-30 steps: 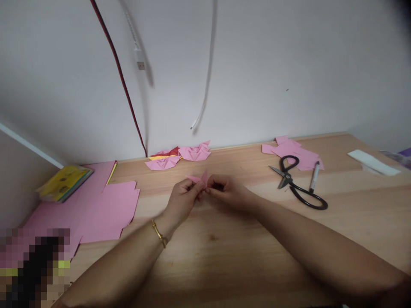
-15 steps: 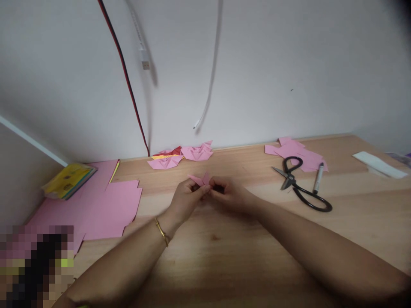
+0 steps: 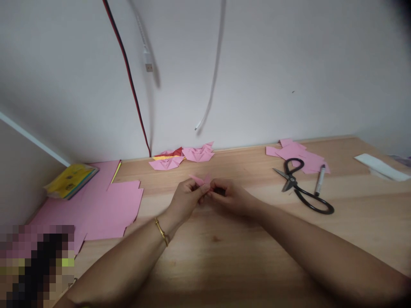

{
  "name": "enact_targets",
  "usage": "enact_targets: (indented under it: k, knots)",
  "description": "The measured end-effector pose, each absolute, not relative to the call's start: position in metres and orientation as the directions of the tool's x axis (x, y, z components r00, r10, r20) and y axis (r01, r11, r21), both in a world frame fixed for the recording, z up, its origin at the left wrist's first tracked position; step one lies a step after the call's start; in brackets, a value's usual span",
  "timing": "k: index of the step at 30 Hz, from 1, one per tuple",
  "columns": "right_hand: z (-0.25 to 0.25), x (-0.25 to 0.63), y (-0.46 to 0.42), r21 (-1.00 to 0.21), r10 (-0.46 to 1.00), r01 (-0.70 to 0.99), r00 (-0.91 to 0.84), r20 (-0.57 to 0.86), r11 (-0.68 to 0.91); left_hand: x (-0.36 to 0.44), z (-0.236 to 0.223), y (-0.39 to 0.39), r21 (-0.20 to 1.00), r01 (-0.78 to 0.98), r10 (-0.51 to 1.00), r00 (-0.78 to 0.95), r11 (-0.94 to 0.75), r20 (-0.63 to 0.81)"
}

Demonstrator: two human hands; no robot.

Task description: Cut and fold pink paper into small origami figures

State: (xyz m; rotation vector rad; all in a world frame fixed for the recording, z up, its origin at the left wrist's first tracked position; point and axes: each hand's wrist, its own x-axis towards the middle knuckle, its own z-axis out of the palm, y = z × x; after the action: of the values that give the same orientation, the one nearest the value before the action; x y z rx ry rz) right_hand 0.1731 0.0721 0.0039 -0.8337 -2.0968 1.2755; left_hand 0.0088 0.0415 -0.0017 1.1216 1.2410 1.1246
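A small piece of folded pink paper (image 3: 201, 180) is pinched between my two hands, above the middle of the wooden table (image 3: 205, 256). My left hand (image 3: 188, 193), with a gold bracelet on its wrist, grips the paper's left side between thumb and fingers. On the other side, my right hand (image 3: 229, 194) is closed on the paper's lower right part, its fingertips touching those of the left. Pointed flaps stick up over the fingers; the lower part is hidden by them. Just beyond, near the wall, lie folded pink paper pieces (image 3: 198, 154), one with red and yellow paper in it.
Black-handled scissors (image 3: 290, 182) lie half open at right, beside a marker (image 3: 320, 180) and pink paper scraps (image 3: 297, 154). A white strip (image 3: 382, 167) is farther right. Large pink sheets (image 3: 109, 209) and a yellow packet (image 3: 71, 180) are at left. Cables (image 3: 128, 72) hang along the wall.
Both hands stay almost in place, still pinching the folded pink paper, whose upright flaps look slightly shifted. The whole view has moved a little.
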Motion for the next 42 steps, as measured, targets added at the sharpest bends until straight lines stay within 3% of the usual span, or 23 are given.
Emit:
enact_targets:
  k: [15, 19, 26, 42]
  knots:
    - [0.005, 0.173, 0.074, -0.915, 0.805, 0.256, -0.583, 0.111, 0.311, 0.010, -0.003, 0.043, 0.990, -0.084, 0.993, 0.045, 0.110, -0.106]
    - [0.007, 0.173, 0.074, -0.933, 0.772, 0.195, -0.624, 0.119, 0.302, 0.010, -0.003, 0.044, 0.990, -0.086, 0.994, 0.026, 0.108, -0.106]
    - [0.002, 0.174, 0.075, -0.952, 0.847, 0.168, -0.514, 0.137, 0.256, 0.013, 0.003, 0.039, 0.991, 0.095, 0.991, 0.092, 0.094, -0.102]
    - [0.002, 0.174, 0.076, -0.985, 0.854, 0.053, -0.508, 0.114, 0.163, 0.011, 0.010, 0.038, 0.957, 0.291, 0.987, 0.159, -0.011, -0.038]
